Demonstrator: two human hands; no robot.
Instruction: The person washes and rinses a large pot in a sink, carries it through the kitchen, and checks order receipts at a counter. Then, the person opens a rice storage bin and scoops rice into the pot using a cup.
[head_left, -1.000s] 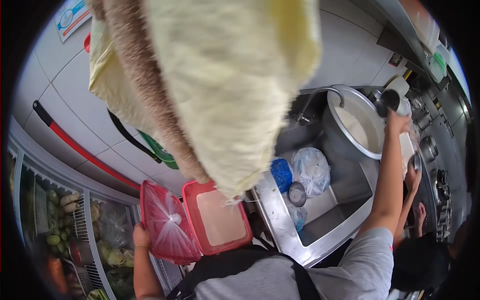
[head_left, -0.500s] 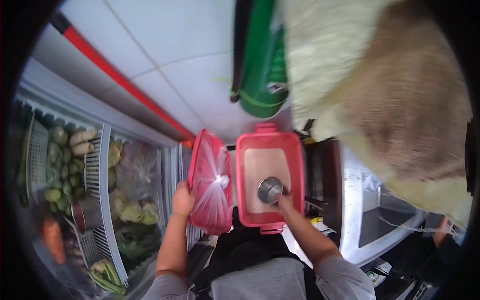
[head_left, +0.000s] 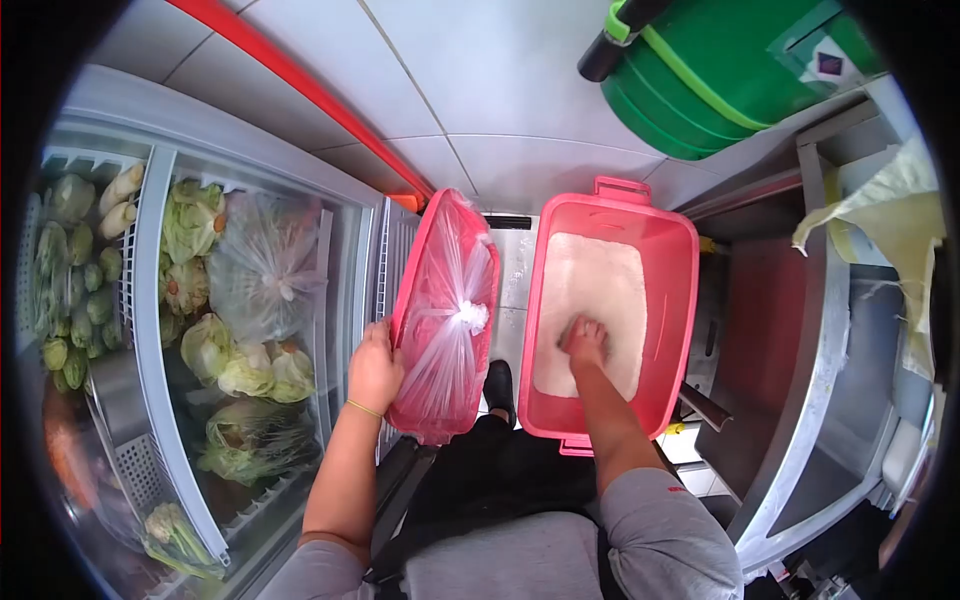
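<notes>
My left hand [head_left: 377,370] grips the left edge of a pink plastic lid [head_left: 404,300], held on its side. Over the lid lies a clear plastic bag [head_left: 455,345] with a white knot in the middle. To the right stands a deep pink bin [head_left: 683,300] holding pale, fine grains that look like rice [head_left: 605,275]. Inside it, my right hand [head_left: 588,343] reaches down to the grains, closed around a metal cup [head_left: 572,330]. Only a dark bit of that cup shows; fingers and grains hide the rest.
At left is a glass-fronted fridge [head_left: 150,300] with cabbages [head_left: 245,365] and other bagged vegetables. A red pole [head_left: 300,85] leans along the tiled wall. A green container [head_left: 690,90] stands at top right, above a metal-framed unit [head_left: 790,400]. My shoe [head_left: 499,388] shows between lid and bin.
My right hand has lowered the metal cup into the grains, so it is now mostly hidden. The view has shifted; the sacking at right has largely left it. My left hand still holds the lid.
</notes>
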